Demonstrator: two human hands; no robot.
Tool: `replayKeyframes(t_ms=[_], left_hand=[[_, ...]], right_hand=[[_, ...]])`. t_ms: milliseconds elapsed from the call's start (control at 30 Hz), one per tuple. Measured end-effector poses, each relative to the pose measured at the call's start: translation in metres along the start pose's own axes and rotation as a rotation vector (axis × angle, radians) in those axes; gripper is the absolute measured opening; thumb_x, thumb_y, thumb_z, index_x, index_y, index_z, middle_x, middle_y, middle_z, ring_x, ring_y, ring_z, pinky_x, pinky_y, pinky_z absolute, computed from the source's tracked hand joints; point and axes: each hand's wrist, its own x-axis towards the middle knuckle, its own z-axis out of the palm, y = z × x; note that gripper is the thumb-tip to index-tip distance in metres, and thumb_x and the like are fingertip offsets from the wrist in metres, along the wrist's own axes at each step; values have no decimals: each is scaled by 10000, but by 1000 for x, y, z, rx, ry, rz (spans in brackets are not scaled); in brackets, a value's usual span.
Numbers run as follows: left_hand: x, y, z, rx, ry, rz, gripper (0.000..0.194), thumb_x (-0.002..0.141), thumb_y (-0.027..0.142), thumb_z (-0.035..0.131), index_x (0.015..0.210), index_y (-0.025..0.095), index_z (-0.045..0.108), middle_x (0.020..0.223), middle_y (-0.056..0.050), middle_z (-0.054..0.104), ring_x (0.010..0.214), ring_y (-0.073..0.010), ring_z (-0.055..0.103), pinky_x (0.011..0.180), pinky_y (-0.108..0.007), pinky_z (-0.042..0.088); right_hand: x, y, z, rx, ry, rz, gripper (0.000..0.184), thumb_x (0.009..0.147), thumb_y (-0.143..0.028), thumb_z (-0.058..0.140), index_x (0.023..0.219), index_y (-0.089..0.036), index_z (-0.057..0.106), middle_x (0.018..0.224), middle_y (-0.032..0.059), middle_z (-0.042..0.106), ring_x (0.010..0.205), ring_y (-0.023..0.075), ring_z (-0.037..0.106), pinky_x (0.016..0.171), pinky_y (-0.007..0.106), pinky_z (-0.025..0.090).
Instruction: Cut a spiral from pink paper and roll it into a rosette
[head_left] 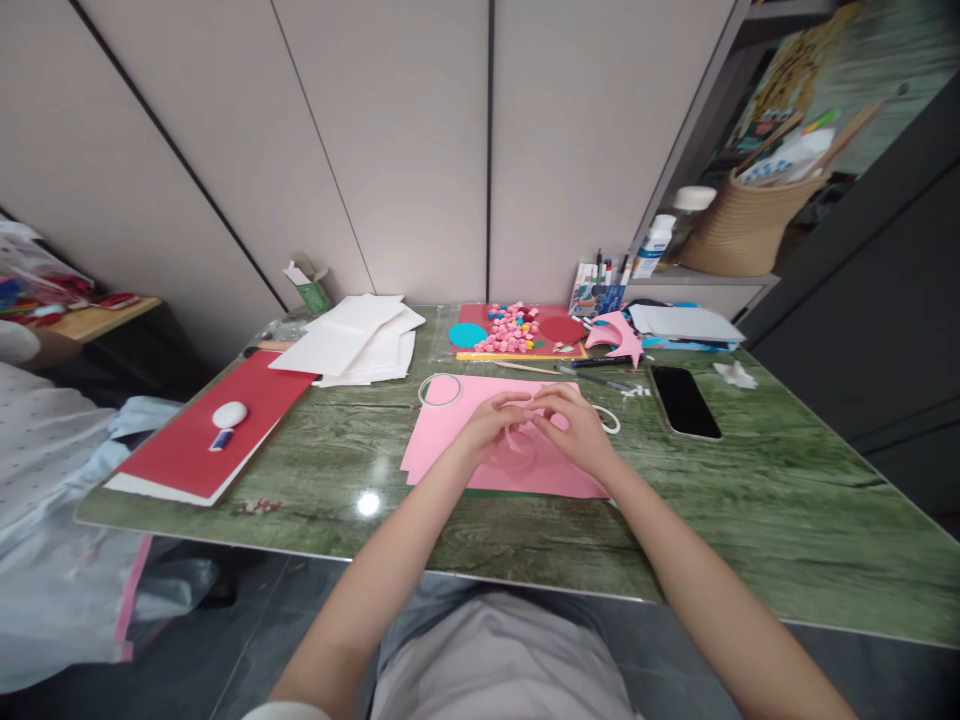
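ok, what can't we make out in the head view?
Pink strip: head view, blurred; left hand and right hand hide its upper end.
White loop: head view, right hand hides part of it.
Person: head view, cut off by the left edge.
White bottle: head view, print too small to read.

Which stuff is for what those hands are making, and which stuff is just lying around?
Seems part of the job:
thin pink strip, at the fingertips of the left hand and right hand
pink paper, under the hands
perhaps the little pink pieces

Probably just lying about:
phone
white oval thing
woven basket
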Motion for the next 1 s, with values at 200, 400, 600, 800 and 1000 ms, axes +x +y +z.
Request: replayKeyframes(t_ms=[200, 400, 600, 800, 1000], left_hand=[[0, 1, 3, -6, -8, 53, 386, 531, 172, 717, 904, 138, 621, 731, -20, 620, 638, -87, 526, 629, -236, 365], [2, -3, 1, 15, 28, 72, 373, 545, 195, 713, 899, 129, 615, 721, -34, 627, 676, -111, 556, 665, -248, 382], [0, -2, 2, 31, 5, 46, 358, 584, 204, 688, 928, 147, 605, 755, -28, 619, 670, -107, 559, 619, -233, 403], [-2, -1, 3, 138, -70, 15, 434, 618, 278, 667, 1024, 155, 572, 811, -52, 617, 524, -90, 533, 475, -220, 395], [-3, 0, 3, 115, -106, 26, 458, 616, 251, 668, 1048, 157, 552, 733, -27, 595, 508, -96, 531, 440, -215, 400]], right_hand=[[2, 4, 3, 28, -53, -33, 207, 801, -175, 484, 918, -253, 636, 964, 48, 569, 935, 178, 532, 813, 356, 446], [1, 7, 9, 24, 28, 27, 166, 786, -183, 505, 881, -236, 631, 898, 45, 571, 832, 167, 545, 705, 317, 469], [1, 5, 5, 16, 59, 79, 67, 740, -174, 562, 783, -210, 598, 864, 33, 558, 745, 144, 543, 664, 293, 462], [3, 2, 3, 23, 52, 73, 68, 715, -168, 580, 679, -198, 531, 788, 18, 532, 755, 150, 532, 650, 285, 450], [3, 4, 3, 28, 43, 62, 43, 720, -182, 580, 703, -195, 543, 806, 19, 520, 745, 140, 529, 641, 271, 452]])
